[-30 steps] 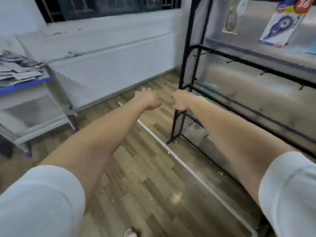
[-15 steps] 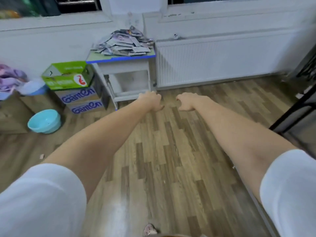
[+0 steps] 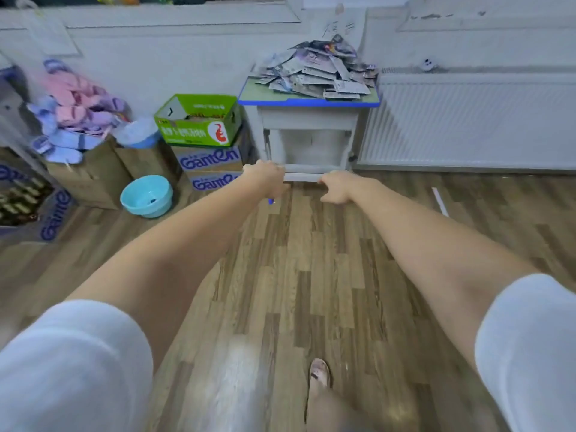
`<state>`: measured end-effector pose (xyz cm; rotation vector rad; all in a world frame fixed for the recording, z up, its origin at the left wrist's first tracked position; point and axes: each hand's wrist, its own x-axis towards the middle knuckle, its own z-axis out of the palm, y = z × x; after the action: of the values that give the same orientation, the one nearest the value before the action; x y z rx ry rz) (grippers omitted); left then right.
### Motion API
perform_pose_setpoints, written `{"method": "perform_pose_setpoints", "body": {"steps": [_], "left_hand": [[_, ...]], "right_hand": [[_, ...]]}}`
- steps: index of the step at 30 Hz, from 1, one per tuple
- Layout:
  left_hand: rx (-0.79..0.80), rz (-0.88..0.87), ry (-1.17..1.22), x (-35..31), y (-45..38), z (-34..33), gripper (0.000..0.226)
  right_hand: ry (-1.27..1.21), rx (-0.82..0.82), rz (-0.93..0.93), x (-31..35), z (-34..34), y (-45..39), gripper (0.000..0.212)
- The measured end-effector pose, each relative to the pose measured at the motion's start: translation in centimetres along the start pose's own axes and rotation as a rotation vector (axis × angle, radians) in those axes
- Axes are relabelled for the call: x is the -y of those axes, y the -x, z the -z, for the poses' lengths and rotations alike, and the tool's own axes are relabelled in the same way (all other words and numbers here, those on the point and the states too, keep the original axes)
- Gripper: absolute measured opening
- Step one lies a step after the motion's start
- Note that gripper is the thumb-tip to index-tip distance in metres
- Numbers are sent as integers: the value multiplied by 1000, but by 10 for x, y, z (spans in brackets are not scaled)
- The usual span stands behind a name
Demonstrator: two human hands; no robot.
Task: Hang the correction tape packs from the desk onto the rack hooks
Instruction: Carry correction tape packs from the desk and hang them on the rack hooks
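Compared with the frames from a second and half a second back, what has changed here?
The view swung left off the rack, now out of frame, and onto the desk and its pile of correction tape packs, which is now closer and centered. A foot steps forward. Both hands, left and right, stay outstretched, loosely curled, empty.

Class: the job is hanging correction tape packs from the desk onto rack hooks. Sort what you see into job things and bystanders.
Job things:
- heap of flat carded tape packs
- small blue-edged white desk
- left hand and right hand, both empty

Bystanders:
- green cardboard box
- turquoise plastic bowl
- white wall radiator
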<state>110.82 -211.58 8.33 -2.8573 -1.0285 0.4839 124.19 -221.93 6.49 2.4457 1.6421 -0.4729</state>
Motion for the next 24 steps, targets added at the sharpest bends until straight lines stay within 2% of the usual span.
{"method": "perform_pose_setpoints", "body": {"steps": [12,20,24], "left_hand": [[-7,49,16,104,-202,47,51],[-28,8,45,162,-357,83,51],[-50,-41,47,187,-447,95,53]], "right_hand": [[-31,-55,51,-33,114,-230,52],[-30,-19,42,-58,160,-381,59],[-42,-18,17,-72,180,-459,55]]}}
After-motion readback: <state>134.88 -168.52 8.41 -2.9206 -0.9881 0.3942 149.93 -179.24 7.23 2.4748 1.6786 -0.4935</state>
